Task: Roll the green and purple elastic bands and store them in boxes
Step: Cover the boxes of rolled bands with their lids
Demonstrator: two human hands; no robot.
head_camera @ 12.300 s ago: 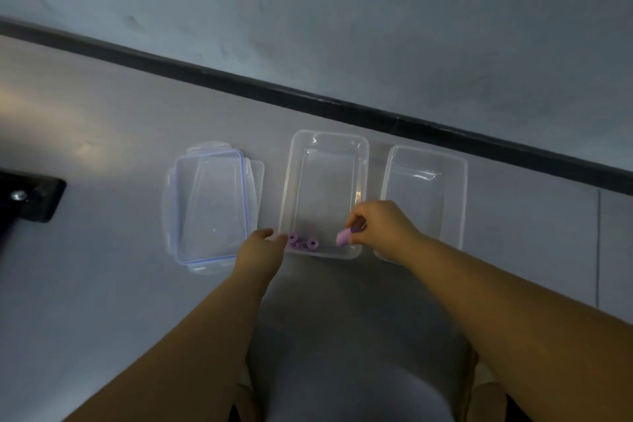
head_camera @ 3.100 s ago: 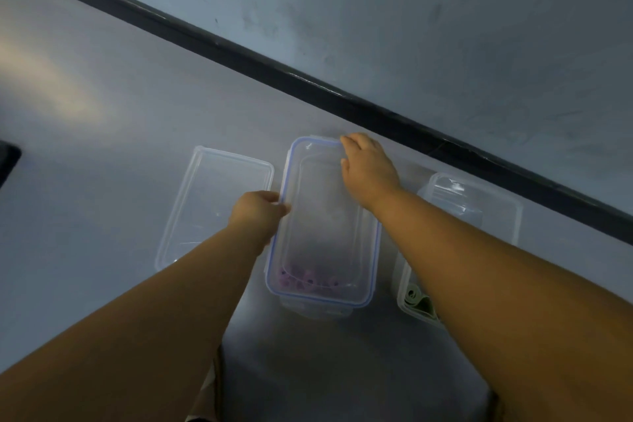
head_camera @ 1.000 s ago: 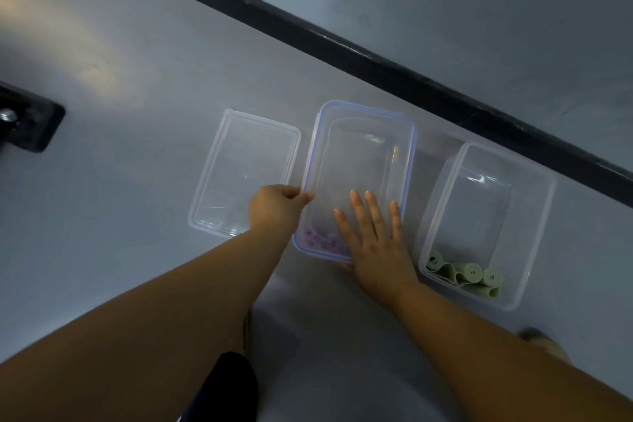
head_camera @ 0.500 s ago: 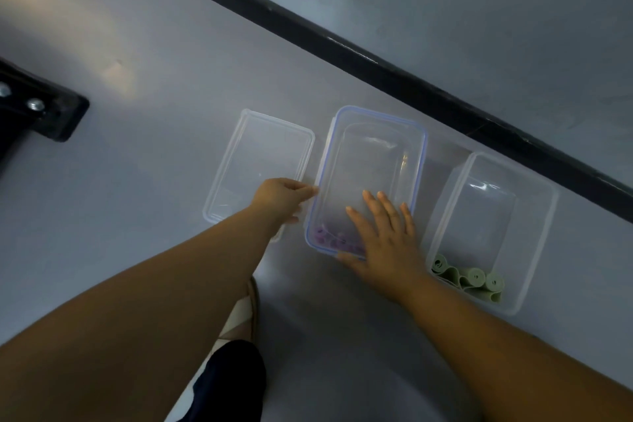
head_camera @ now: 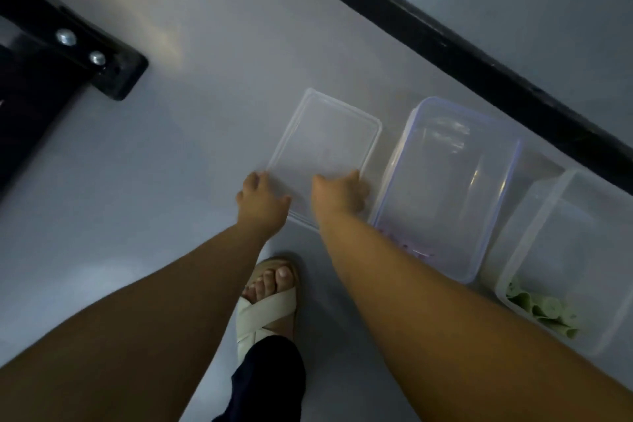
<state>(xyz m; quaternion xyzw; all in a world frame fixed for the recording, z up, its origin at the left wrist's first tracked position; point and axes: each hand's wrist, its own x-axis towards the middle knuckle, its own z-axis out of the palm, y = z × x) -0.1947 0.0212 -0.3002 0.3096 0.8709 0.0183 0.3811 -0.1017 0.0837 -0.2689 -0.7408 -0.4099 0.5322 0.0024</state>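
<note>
Head view: on the floor (head_camera: 171, 181), three clear pieces lie side by side, their long axes running away from the person and leaning right. The left hand (head_camera: 262, 197) and right hand (head_camera: 339, 192), apart, curl on the near short edge of the flat lid (head_camera: 325, 140) at left. Purple rolls (head_camera: 407, 247) sit at the near end of the lidded middle box (head_camera: 445, 164), green rolls (head_camera: 541, 310) at the near end of the open right box (head_camera: 589, 250).

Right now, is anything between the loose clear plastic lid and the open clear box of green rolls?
Yes: the lidded blue-rimmed clear box of purple rolls sits between the lid and the open box. Left hand and right hand hold that lid.
</note>
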